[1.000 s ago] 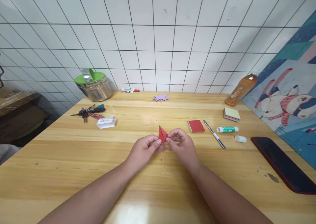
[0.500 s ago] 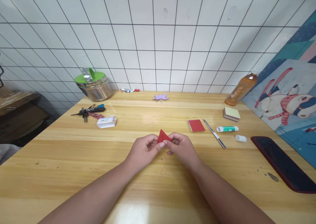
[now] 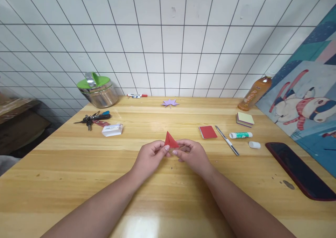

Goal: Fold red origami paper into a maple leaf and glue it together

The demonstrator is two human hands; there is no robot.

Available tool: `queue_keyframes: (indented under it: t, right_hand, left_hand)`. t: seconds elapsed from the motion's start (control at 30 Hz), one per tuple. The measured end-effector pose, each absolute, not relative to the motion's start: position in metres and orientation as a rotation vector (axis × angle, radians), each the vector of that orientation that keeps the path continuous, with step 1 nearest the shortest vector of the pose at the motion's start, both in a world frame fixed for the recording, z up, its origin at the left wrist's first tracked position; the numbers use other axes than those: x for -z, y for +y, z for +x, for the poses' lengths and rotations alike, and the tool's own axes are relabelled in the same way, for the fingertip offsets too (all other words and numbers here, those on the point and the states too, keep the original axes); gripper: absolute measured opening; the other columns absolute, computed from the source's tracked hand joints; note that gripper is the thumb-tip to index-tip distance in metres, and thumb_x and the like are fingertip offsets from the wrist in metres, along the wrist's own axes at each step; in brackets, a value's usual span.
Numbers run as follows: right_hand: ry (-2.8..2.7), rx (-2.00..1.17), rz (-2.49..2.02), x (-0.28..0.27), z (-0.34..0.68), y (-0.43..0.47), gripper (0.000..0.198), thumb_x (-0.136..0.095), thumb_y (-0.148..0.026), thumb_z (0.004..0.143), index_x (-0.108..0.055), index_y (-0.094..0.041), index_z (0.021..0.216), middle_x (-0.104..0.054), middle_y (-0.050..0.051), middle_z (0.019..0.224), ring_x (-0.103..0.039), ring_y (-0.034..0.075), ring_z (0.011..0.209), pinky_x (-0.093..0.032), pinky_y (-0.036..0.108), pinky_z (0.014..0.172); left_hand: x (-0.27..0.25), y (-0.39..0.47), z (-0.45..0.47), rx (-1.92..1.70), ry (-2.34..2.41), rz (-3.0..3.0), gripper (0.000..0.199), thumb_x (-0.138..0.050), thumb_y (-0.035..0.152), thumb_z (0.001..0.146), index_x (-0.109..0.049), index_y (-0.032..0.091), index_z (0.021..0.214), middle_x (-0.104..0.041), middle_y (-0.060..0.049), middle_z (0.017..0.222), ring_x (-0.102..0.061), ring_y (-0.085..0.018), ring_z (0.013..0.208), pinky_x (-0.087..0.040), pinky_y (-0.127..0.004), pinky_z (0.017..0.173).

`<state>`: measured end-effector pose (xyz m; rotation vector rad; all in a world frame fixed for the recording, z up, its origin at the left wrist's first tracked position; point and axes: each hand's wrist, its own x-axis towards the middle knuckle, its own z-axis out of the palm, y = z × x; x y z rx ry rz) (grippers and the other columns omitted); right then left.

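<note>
A folded red paper (image 3: 170, 141), roughly a triangle with a crease down its face, is held up over the middle of the wooden table. My left hand (image 3: 152, 157) pinches its lower left part, thumb in front and fingers behind. At the right corner, my right hand (image 3: 192, 156) holds the paper with curled fingers, while its thumb sits just below the lower edge. Fingertips behind the paper are hidden. Beyond and to the right lies a stack of red paper squares (image 3: 208, 132), beside a utility knife (image 3: 227, 140).
A purple paper leaf (image 3: 170, 103) and a marker (image 3: 137, 95) lie near the wall. Left are a green-lidded pot (image 3: 99, 91), keys (image 3: 93, 118) and a white box (image 3: 112, 130). Right are a bottle (image 3: 255, 93), paper pad (image 3: 245, 119), glue stick (image 3: 240, 135), cap (image 3: 254, 145) and phone (image 3: 301, 171).
The folded red paper has tilted, its tip rising slightly and shifting left. My right thumb has come off its front face and now sits lower.
</note>
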<state>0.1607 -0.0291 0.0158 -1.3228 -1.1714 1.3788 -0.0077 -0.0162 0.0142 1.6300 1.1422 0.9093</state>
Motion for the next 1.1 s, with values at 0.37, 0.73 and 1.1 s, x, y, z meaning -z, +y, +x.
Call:
queue_keyframes:
  t: [0.37, 0.73, 1.1]
  right_hand:
    - [-1.103, -1.407, -1.254, -0.0146, 0.1607, -0.0284, 0.031, -0.075, -0.042, 0.058, -0.063, -0.016, 0.064, -0.059, -0.003, 0.056, -0.051, 0.008, 0.048, -0.044, 0.023, 0.05]
    - [-1.178, -1.326, -1.306, -0.0144, 0.162, -0.0284, 0.03, -0.072, -0.042, 0.063, -0.059, -0.016, 0.058, -0.057, -0.002, 0.053, -0.053, 0.01, 0.05, -0.044, 0.024, 0.053]
    - [-1.253, -1.4, -1.334, -0.0062, 0.161, -0.0283, 0.028, -0.068, -0.042, 0.068, -0.057, -0.016, 0.061, -0.055, -0.003, 0.051, -0.05, 0.009, 0.048, -0.043, 0.022, 0.052]
  left_hand:
    - [-0.0146, -0.0181, -0.0057, -0.87, 1.138, 1.625, 0.023, -0.055, 0.037, 0.083, -0.064, 0.016, 0.075, -0.067, -0.001, 0.068, -0.061, -0.015, 0.067, -0.044, -0.024, 0.066]
    - [-0.0156, -0.0187, -0.0057, -0.878, 1.142, 1.674, 0.025, -0.053, 0.037, 0.084, -0.064, 0.017, 0.074, -0.067, -0.001, 0.068, -0.059, -0.015, 0.067, -0.043, -0.024, 0.066]
    - [-0.0089, -0.0121, -0.0024, -0.928, 1.083, 1.454, 0.023, -0.062, 0.038, 0.077, -0.064, 0.015, 0.074, -0.065, 0.0, 0.066, -0.057, -0.013, 0.062, -0.044, -0.022, 0.06]
